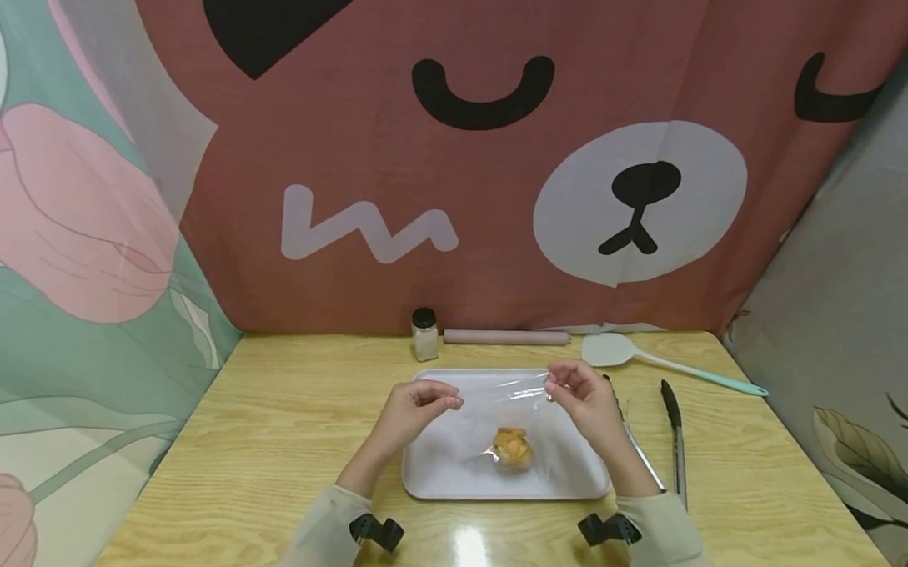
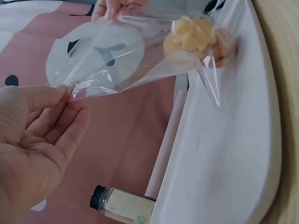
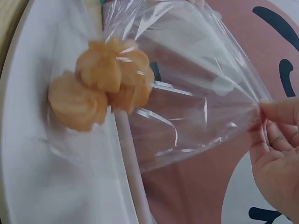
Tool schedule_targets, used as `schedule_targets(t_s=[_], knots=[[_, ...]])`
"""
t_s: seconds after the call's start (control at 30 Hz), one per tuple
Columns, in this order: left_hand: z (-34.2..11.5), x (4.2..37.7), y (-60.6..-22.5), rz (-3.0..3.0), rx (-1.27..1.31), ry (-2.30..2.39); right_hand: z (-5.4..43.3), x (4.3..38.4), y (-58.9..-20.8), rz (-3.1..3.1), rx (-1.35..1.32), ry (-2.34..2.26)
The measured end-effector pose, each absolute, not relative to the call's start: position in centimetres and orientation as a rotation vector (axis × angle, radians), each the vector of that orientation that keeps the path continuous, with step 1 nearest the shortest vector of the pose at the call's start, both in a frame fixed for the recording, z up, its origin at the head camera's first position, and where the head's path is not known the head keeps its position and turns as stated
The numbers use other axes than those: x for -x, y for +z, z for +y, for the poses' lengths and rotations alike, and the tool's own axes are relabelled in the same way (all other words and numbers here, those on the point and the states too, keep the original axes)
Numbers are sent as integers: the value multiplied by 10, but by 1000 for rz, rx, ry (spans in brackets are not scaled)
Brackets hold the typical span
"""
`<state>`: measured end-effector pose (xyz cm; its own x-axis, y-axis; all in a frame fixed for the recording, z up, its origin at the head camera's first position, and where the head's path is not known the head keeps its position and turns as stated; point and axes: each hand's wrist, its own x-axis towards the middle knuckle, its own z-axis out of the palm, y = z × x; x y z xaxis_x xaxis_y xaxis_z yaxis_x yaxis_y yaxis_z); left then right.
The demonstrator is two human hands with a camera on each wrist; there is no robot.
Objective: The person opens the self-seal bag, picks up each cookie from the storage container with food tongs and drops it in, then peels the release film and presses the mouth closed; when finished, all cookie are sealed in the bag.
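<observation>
A clear plastic bag point(image 3: 187, 107) is stretched between both hands over the white tray point(image 1: 440, 475). My left hand point(image 1: 412, 411) pinches one top corner between thumb and fingertips, as the left wrist view shows. The opposite corner is pinched by my right hand point(image 1: 581, 396). Down in the bag lie several golden piped cookies point(image 1: 512, 446), gathered in a small cluster at its bottom. In the right wrist view the ridged cookies point(image 3: 114, 70) show through the film. Whether the bag's bottom touches the tray, I cannot tell.
Behind the tray stand a black-capped jar point(image 1: 425, 337) and a pale pink rolling pin point(image 1: 506, 338). A spatula point(image 1: 676, 364) with a turquoise handle lies at the back right. Tongs point(image 1: 676, 433) lie right of the tray, partly behind the right arm. A printed cloth point(image 1: 364, 289) hangs behind the table.
</observation>
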<state>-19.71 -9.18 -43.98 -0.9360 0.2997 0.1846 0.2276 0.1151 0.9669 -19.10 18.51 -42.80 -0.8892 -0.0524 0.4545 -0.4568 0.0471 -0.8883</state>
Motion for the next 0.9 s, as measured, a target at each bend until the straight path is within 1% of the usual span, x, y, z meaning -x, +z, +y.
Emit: schedule_targets(t_s=[0.3, 0.4, 0.7, 0.9], knots=[[-96, 199, -441, 2050, -647, 1943, 189, 190, -424, -2038, -369, 2050], [-93, 202, -448, 2035, -673, 1937, 191, 188, -424, -2002, -373, 2106], [-77, 204, -455, 2114, -518, 2027, 191, 187, -425, -1915, -384, 2239], [-85, 196, -447, 2160, -623, 2102, 182, 184, -423, -1937, -425, 2261]])
